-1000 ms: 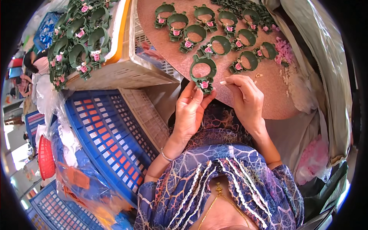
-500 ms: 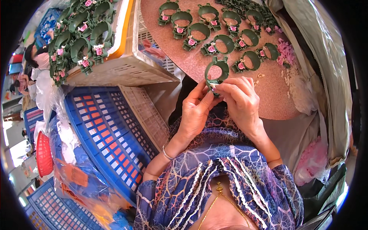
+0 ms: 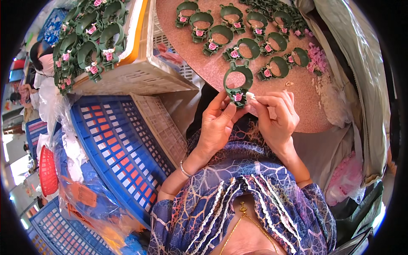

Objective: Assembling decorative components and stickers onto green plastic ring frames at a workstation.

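Note:
A dark green plastic ring piece [image 3: 238,76] with a pink rose on its lower part is pinched by my left hand [image 3: 217,125] at the table's near edge. Just right of the rose, my right hand [image 3: 277,121] pinches a small white plastic piece [image 3: 250,96] between thumb and forefinger. The white piece is close to the ring's lower side; I cannot tell whether they touch. Similar green rings with pink roses [image 3: 220,36] lie in rows on the round table [image 3: 297,95] beyond my hands.
Pink flowers [image 3: 316,58] and a heap of small white pieces [image 3: 333,102] lie at the table's right. A white crate [image 3: 140,76] at the left bears more green rings [image 3: 88,53]. Below it stands a blue basket [image 3: 119,148]; a red basket [image 3: 48,170] is farther left.
My right hand has shifted right and down, away from the ring, and now shows a white piece at its fingertips. The ring has tilted slightly, uncovering its pink rose.

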`<action>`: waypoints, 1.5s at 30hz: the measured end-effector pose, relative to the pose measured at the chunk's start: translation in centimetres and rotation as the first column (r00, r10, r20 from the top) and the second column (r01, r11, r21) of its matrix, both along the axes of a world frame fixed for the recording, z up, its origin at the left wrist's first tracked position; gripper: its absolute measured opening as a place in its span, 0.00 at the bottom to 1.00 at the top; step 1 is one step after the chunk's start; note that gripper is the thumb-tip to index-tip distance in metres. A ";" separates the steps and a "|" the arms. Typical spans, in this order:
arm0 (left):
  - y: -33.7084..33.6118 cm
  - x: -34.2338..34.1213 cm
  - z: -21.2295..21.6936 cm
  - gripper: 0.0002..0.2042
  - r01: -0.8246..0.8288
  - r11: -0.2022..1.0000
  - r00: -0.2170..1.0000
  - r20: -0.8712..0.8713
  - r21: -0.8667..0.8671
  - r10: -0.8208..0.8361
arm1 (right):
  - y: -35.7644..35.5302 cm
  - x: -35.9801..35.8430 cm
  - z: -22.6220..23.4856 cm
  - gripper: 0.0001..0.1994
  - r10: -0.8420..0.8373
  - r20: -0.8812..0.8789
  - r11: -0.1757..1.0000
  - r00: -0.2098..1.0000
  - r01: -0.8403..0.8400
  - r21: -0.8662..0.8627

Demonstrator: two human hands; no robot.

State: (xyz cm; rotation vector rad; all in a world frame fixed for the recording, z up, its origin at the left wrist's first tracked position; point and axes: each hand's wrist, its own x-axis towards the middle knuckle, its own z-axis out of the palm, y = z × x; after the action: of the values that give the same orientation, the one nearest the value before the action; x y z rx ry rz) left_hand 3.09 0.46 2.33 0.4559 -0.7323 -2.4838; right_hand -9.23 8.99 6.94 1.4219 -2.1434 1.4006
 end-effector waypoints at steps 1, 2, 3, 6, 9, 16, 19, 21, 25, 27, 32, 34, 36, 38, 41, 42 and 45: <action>0.0 0.0 0.1 0.22 -0.007 1.000 1.000 0.007 0.018 0.007 | 0.0 -0.1 -0.2 0.09 -0.002 -0.002 1.000 1.000 0.002 -0.001; 0.0 0.0 -0.2 0.22 -0.012 1.000 1.000 -0.009 0.018 0.012 | 0.1 -0.3 -0.5 0.09 -0.011 -0.025 1.000 1.000 0.012 0.016; 0.1 -0.1 -0.3 0.22 -0.007 1.000 1.000 -0.011 0.019 0.007 | 0.1 -0.4 -0.6 0.09 -0.020 -0.048 0.999 0.999 0.022 0.032; 0.3 -0.1 -0.3 0.22 -0.029 1.000 0.999 -0.023 -0.007 0.029 | 0.0 0.0 -0.8 0.09 -0.013 -0.021 0.999 1.000 0.014 0.038; 0.4 -0.1 -0.4 0.22 -0.037 0.998 0.999 -0.011 -0.044 0.037 | 0.0 0.3 -0.7 0.09 -0.017 0.078 0.998 0.997 0.012 0.068; 0.7 -0.1 -1.0 0.21 -0.030 0.997 1.000 0.003 -0.074 0.030 | 0.0 0.5 -0.9 0.09 -0.061 0.083 0.995 0.995 0.054 0.085; 0.8 -0.1 -1.0 0.20 -0.035 0.992 0.999 0.029 -0.122 0.039 | -0.2 0.7 -0.8 0.09 -0.048 0.157 0.991 0.986 0.027 0.135; 0.9 -0.1 -1.0 0.20 -0.030 0.988 0.998 0.041 -0.152 0.036 | 0.0 0.7 -0.4 0.10 -0.097 0.289 0.977 0.952 0.036 0.210; 0.7 0.0 -0.8 0.20 0.000 0.992 0.999 0.035 -0.124 0.004 | 0.0 0.5 -1.0 0.12 -0.084 0.580 0.987 0.810 -0.010 0.157; 0.5 0.0 -0.3 0.20 0.022 0.999 0.999 -0.028 -0.028 -0.022 | 0.6 -0.1 -0.8 0.14 -0.031 0.790 0.985 0.612 -0.114 0.126; 0.5 0.1 0.2 0.21 0.034 0.998 0.999 -0.009 -0.046 -0.034 | 0.8 -0.7 -0.7 0.20 0.037 0.770 0.997 0.637 -0.072 0.011; 0.6 0.2 -0.1 0.21 0.054 0.995 0.999 0.003 -0.088 -0.054 | 0.7 -0.5 -0.8 0.20 0.042 0.778 0.997 0.627 -0.074 0.006; 0.7 0.3 -0.5 0.21 0.075 0.989 0.997 0.014 -0.130 -0.074 | 0.6 -0.2 -0.8 0.19 0.039 0.746 0.998 0.665 -0.067 0.008; 0.8 0.3 -0.9 0.22 0.054 0.991 0.997 0.057 -0.119 -0.048 | 0.8 -0.3 -1.4 0.19 0.008 0.607 0.995 0.795 -0.070 0.078; 0.6 0.4 -0.6 0.20 0.031 0.999 0.998 0.055 0.015 -0.032 | 1.7 -2.1 0.3 0.15 -0.009 0.500 0.980 0.866 -0.091 0.177; 0.4 0.3 -0.5 0.18 0.018 0.999 0.997 0.073 0.036 -0.021 | 2.2 -3.3 -0.5 0.11 -0.111 0.497 0.987 0.861 0.038 0.155; -0.2 0.5 -0.5 0.17 -0.011 0.996 0.999 0.052 0.091 0.006 | 4.4 -7.1 0.4 0.04 -0.308 0.160 0.931 0.938 0.263 0.252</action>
State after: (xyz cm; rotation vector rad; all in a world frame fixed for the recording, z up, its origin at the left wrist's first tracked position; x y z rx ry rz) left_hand 3.56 0.29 1.80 0.5572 -0.6379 -2.5132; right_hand -16.30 13.41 7.31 1.0107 -2.5846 1.2634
